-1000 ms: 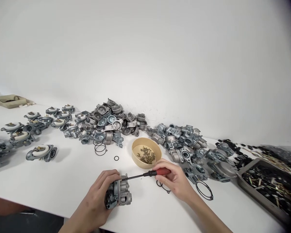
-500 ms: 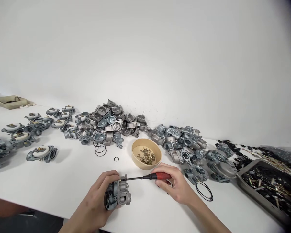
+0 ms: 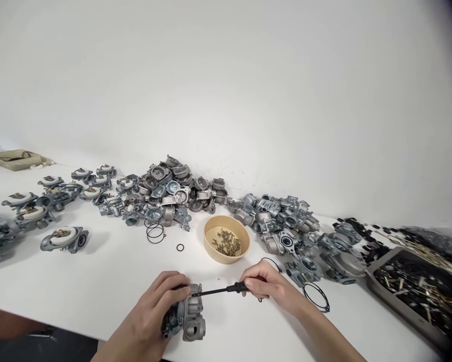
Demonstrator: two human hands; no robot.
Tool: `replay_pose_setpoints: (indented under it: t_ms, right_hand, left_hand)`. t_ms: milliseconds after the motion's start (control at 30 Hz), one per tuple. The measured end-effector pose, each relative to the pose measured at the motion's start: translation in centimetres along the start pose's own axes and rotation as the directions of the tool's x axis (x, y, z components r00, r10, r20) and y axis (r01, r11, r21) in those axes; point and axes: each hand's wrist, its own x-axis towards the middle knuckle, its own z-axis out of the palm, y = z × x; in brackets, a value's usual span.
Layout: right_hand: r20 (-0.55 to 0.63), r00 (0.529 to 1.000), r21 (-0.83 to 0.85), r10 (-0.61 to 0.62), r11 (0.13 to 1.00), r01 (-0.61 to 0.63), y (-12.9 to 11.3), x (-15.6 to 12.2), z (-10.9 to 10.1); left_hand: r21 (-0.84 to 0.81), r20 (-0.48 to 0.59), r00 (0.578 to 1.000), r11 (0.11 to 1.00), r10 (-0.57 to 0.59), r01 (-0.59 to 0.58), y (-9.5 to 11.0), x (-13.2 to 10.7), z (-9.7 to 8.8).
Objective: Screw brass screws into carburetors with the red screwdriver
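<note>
My left hand (image 3: pixel 154 309) is closed around a grey metal carburetor (image 3: pixel 193 314), near the table's front edge. In my right hand (image 3: pixel 269 284) is a screwdriver (image 3: pixel 216 291), its handle mostly covered by my fingers. The black shaft points left, and its tip meets the upper part of the carburetor beside my left fingertips. Any screw under the tip is too small to make out. Just behind the hands stands a tan round bowl (image 3: pixel 209 249) with many small brass-coloured screws (image 3: pixel 228 244) in it.
Metal float bowls (image 3: pixel 169 188) are heaped behind, with carburetor bodies (image 3: pixel 282 218) piled right of them. Carburetors with white floats (image 3: pixel 64 236) stand at left. Black rings (image 3: pixel 156 233) and a small O-ring (image 3: pixel 180 247) lie around. A grey tray (image 3: pixel 407 306) holds mixed small parts.
The carburetor has tipped and moved slightly nearer to me. My right hand has wrapped further over the screwdriver's handle, hiding its red part, and the shaft now slants more.
</note>
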Motion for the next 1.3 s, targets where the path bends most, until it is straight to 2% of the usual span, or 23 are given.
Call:
replay_pose_setpoints:
  t_ms: [33, 100, 167, 200, 267, 300, 333, 400, 433, 500, 633, 733, 800, 867, 900, 1000, 1067, 1100, 1133, 1200, 1300]
  right_hand:
    - [-0.006, 1.0, -0.006, -0.006, 1.0, 0.006, 0.0, 0.1, 0.1]
    - [-0.092, 0.992, -0.112, -0.081, 0.991, 0.071, -0.1, 0.0, 0.5]
    - [-0.212, 0.941, -0.337, -0.265, 0.923, 0.184, -0.4, -0.2, 1.1]
    - [-0.245, 0.892, -0.466, -0.38, 0.853, 0.236, -0.6, -0.3, 1.3]
    - [-0.224, 0.783, -0.678, -0.58, 0.67, 0.302, -0.8, -0.7, 1.6]
    - [-0.183, 0.746, -0.746, -0.641, 0.584, 0.319, -0.8, -0.8, 1.7]
    - [-0.134, 0.729, -0.791, -0.671, 0.515, 0.329, -0.8, -0.9, 1.7]
    - [-0.055, 0.748, -0.825, -0.662, 0.452, 0.339, -0.8, -1.0, 1.7]
    - [-0.037, 0.774, -0.816, -0.632, 0.466, 0.342, -0.8, -1.0, 1.6]
    - [-0.038, 0.832, -0.754, -0.553, 0.562, 0.339, -1.0, -0.9, 1.6]
    - [-0.058, 0.936, -0.525, -0.346, 0.808, 0.266, -1.7, -0.6, 1.8]
    - [-0.025, 0.976, -0.341, -0.217, 0.919, 0.196, -1.7, -0.2, 1.7]
    - [-0.028, 0.979, -0.304, -0.201, 0.935, 0.183, -1.5, 0.0, 1.1]
    - [-0.096, 0.959, -0.439, -0.268, 0.876, 0.201, -1.2, 0.0, 0.2]
    - [-0.141, 0.936, -0.537, -0.323, 0.819, 0.202, -1.1, -0.1, -0.3]
    - [-0.212, 0.863, -0.747, -0.459, 0.645, 0.16, -0.9, -0.3, -0.8]
    - [-0.195, 0.855, -0.798, -0.48, 0.584, 0.146, -0.8, -0.1, 0.1]
    - [-0.178, 0.858, -0.823, -0.483, 0.55, 0.139, -0.6, 0.1, 0.9]
    - [-0.162, 0.862, -0.846, -0.481, 0.517, 0.129, -0.5, 0.5, 1.9]
    - [-0.145, 0.875, -0.884, -0.462, 0.458, 0.095, -0.2, 1.5, 4.0]
    - [-0.156, 0.896, -0.913, -0.417, 0.407, 0.03, -0.1, 3.3, 6.4]
  left_hand:
    - [-0.003, -0.003, 1.0, 1.0, -0.012, 0.012, 0.0, 0.0, 0.0]
    - [-0.014, -0.015, 0.997, 0.998, -0.069, 0.069, 0.0, -0.1, 0.0]
    - [-0.043, -0.008, 0.987, 0.987, -0.158, 0.157, 0.1, -0.1, -0.1]
    - [-0.061, 0.007, 0.979, 0.977, -0.204, 0.204, 0.1, 0.0, -0.2]
    - [-0.082, 0.045, 0.96, 0.956, -0.278, 0.281, 0.4, 0.1, -0.3]
    - [-0.088, 0.06, 0.952, 0.948, -0.301, 0.305, 0.5, 0.1, -0.4]
    - [-0.089, 0.069, 0.947, 0.943, -0.315, 0.32, 0.6, 0.2, -0.5]
    - [-0.082, 0.073, 0.945, 0.942, -0.32, 0.326, 0.8, 0.2, -0.5]
    - [-0.078, 0.071, 0.948, 0.946, -0.31, 0.315, 0.8, 0.2, -0.6]
    - [-0.074, 0.064, 0.962, 0.96, -0.266, 0.271, 0.7, 0.2, -0.5]
    - [-0.072, 0.029, 0.991, 0.989, -0.129, 0.131, 0.4, 0.3, -0.3]
    - [-0.083, 0.011, 0.994, 0.991, -0.107, 0.108, 0.3, 0.3, -0.1]
    - [-0.096, -0.014, 0.988, 0.984, -0.151, 0.149, 0.2, 0.1, 0.1]
    - [-0.115, -0.06, 0.964, 0.961, -0.261, 0.253, -0.1, -0.1, 0.3]
    - [-0.138, -0.091, 0.936, 0.936, -0.339, 0.325, -0.3, -0.2, 0.3]
    - [-0.271, -0.171, 0.803, 0.811, -0.571, 0.519, -1.2, -0.1, 0.1]
    - [-0.37, -0.198, 0.722, 0.733, -0.663, 0.571, -1.5, 0.3, -0.3]
    - [-0.402, -0.206, 0.697, 0.709, -0.687, 0.58, -1.6, 0.4, -0.5]
    - [-0.421, -0.214, 0.683, 0.697, -0.698, 0.58, -1.6, 0.6, -0.7]
    - [-0.431, -0.227, 0.687, 0.704, -0.691, 0.565, -1.2, 0.8, -1.0]
    - [-0.422, -0.212, 0.732, 0.736, -0.648, 0.529, -0.4, 0.8, -1.3]
